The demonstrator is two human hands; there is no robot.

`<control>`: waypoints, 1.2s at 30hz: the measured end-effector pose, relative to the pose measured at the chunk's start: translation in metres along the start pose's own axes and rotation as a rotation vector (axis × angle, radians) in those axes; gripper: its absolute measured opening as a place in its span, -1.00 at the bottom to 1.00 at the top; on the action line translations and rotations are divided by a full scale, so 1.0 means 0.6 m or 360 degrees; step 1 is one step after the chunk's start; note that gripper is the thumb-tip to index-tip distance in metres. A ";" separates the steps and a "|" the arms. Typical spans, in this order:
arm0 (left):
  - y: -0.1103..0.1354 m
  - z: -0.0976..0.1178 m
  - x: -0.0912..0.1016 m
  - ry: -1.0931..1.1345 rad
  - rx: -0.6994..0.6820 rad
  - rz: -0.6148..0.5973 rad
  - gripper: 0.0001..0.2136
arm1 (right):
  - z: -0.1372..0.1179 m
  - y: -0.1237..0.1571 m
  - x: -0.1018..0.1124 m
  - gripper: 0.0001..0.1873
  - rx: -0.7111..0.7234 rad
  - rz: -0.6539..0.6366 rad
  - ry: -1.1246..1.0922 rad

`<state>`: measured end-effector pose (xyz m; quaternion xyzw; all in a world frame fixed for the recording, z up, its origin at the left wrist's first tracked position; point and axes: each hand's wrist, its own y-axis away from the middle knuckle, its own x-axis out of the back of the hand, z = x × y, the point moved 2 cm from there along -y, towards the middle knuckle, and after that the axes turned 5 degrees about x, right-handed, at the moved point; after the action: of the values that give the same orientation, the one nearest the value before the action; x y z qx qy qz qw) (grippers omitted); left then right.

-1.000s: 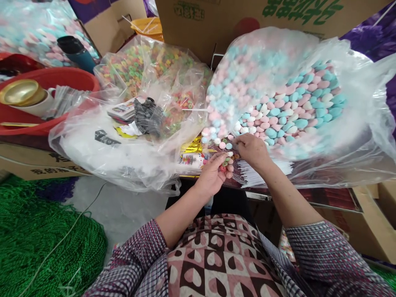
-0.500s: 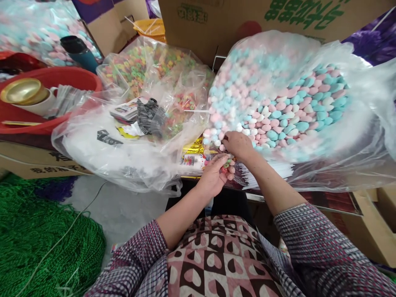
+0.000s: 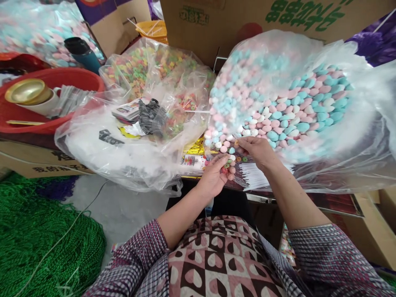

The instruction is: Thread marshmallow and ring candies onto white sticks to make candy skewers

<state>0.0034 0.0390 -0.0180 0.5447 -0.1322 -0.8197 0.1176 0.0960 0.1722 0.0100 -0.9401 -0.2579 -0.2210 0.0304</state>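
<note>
My left hand (image 3: 215, 175) is cupped closed around several small coloured ring beads (image 3: 228, 163) near the table's front edge. My right hand (image 3: 258, 150) is just beside it, fingers pinched on an orange bead (image 3: 236, 142). More ring beads lie loose between the two hands. Directly behind them sits a big clear plastic bag of pink, blue and white heart beads (image 3: 291, 107), its open mouth facing me. A stack of white sticks (image 3: 256, 175) lies under my right wrist.
A second clear bag of multicoloured ring beads (image 3: 139, 70) stands at the middle left, with a black-and-white bundle (image 3: 148, 117) in front. A red basin (image 3: 46, 101) with a gold-lidded cup is far left. Green cord (image 3: 40, 231) is heaped on the floor. Cardboard boxes (image 3: 247, 20) stand behind.
My right hand reached up to the mouth of the heart bead bag, then came back down beside the left hand with a bead pinched. The left hand stayed put.
</note>
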 end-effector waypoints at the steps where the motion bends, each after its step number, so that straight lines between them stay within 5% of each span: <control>1: 0.000 0.000 0.000 -0.0005 -0.0003 0.0007 -0.70 | 0.003 0.001 0.000 -0.72 -0.0011 0.0012 -0.0093; 5: 0.001 0.001 0.000 -0.0031 -0.0023 -0.0002 -0.71 | 0.013 0.003 0.001 -0.75 -0.0043 0.0115 -0.0168; 13: 0.002 0.003 0.002 -0.0026 -0.0053 -0.0029 -0.75 | 0.013 0.037 0.027 -0.87 0.0306 0.0113 0.0467; 17: 0.000 0.003 0.002 0.0003 -0.0042 0.0016 -0.76 | 0.002 0.089 0.016 -0.79 0.0286 0.0335 -0.0052; 21: 0.007 0.006 -0.019 -0.0040 -0.0101 0.0071 -0.80 | -0.024 0.139 -0.046 -0.68 0.0118 0.0256 -0.0827; 25: 0.017 0.010 -0.050 -0.0692 -0.0517 0.0167 -0.92 | -0.053 0.155 -0.092 -0.73 -0.0039 0.0325 -0.1594; 30: 0.028 -0.001 -0.070 -0.1815 -0.1332 0.0123 -0.91 | -0.043 0.154 -0.087 -0.76 -0.0227 0.0457 -0.1988; 36: 0.029 -0.006 -0.084 -0.2608 -0.1368 0.0069 -0.89 | 0.001 0.142 -0.100 -0.86 -0.0096 0.0606 -0.1898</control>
<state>0.0267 0.0394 0.0299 -0.2981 0.1314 -0.9252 0.1948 0.0924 0.0703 -0.0115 -0.9316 -0.0523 0.3436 -0.1063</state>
